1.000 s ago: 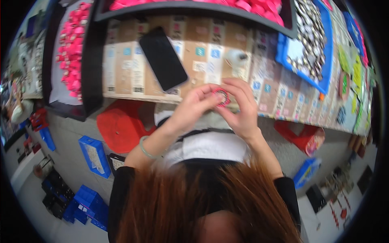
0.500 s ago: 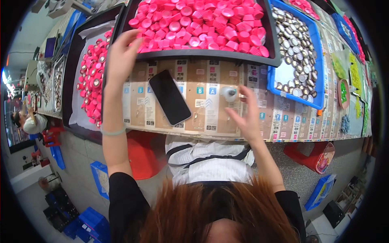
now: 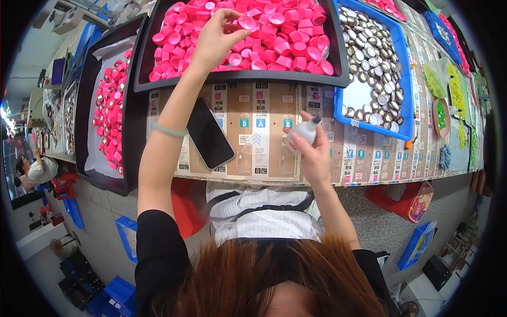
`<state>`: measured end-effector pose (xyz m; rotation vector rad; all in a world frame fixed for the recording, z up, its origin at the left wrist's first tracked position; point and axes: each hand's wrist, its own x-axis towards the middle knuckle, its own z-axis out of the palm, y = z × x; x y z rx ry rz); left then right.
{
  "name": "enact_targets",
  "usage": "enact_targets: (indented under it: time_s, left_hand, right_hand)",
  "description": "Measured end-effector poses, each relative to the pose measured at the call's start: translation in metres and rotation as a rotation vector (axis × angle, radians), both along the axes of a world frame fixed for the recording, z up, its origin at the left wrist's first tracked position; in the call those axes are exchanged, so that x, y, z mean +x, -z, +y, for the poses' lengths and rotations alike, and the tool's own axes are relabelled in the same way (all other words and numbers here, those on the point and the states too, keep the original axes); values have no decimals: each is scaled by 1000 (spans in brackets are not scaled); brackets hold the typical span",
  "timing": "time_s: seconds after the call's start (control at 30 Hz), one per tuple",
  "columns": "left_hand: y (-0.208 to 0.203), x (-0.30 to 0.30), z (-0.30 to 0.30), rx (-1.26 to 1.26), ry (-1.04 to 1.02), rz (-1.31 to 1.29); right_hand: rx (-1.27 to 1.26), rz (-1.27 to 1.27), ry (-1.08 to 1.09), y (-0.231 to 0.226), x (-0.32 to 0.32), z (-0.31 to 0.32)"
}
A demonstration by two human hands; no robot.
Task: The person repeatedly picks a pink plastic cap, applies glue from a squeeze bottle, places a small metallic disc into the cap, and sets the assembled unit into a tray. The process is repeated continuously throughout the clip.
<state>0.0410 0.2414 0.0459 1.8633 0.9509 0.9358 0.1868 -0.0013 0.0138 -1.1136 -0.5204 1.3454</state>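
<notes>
Over the big black tray (image 3: 243, 80), my left hand (image 3: 217, 39) pinches one small pink fluted cup (image 3: 247, 23) between thumb and fingertips. Many more pink fluted cups (image 3: 296, 50) are heaped in that tray below and around it. My right hand (image 3: 313, 154) is wrapped round a small white squeeze bottle (image 3: 303, 134), tilted with its dark tip up and to the right, just above the table. A phone (image 3: 210, 134) with a dark screen lies on the table between my arms, its upper left edge partly behind my left forearm.
A patterned cardboard sheet (image 3: 264, 153) covers the table. On the right, a blue tray (image 3: 409, 98) holds many round metal-rimmed pieces (image 3: 380, 74). A second black tray (image 3: 84, 132) at left has pink cups with shiny inserts (image 3: 113, 100). A red stool (image 3: 404, 203) stands below the table.
My left hand has moved right and away from me over the heap and now holds a pink cup. My right hand has picked up the bottle that stood on the table.
</notes>
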Motion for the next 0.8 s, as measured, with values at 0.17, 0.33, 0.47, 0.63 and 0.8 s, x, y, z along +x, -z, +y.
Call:
enact_targets:
  time_s: [0.17, 0.33, 0.47, 0.63, 0.8]
  left_hand:
    - [-34, -15, -107, -417, 98, -468]
    - [-12, -30, -173, -618, 57, -432]
    - [10, -30, -209, -472, -135, -455]
    - [9, -31, -224, -667, -167, -507]
    - [5, -32, -229, -758, -183, -576]
  right_hand:
    - [-5, -11, -57, -16, 8, -11]
    - [72, -38, -40, -29, 15, -17]
    - [37, -42, -111, -46, 6, -20]
    - [95, -197, -16, -45, -1, -27]
    - [237, -238, 67, -51, -10, -26]
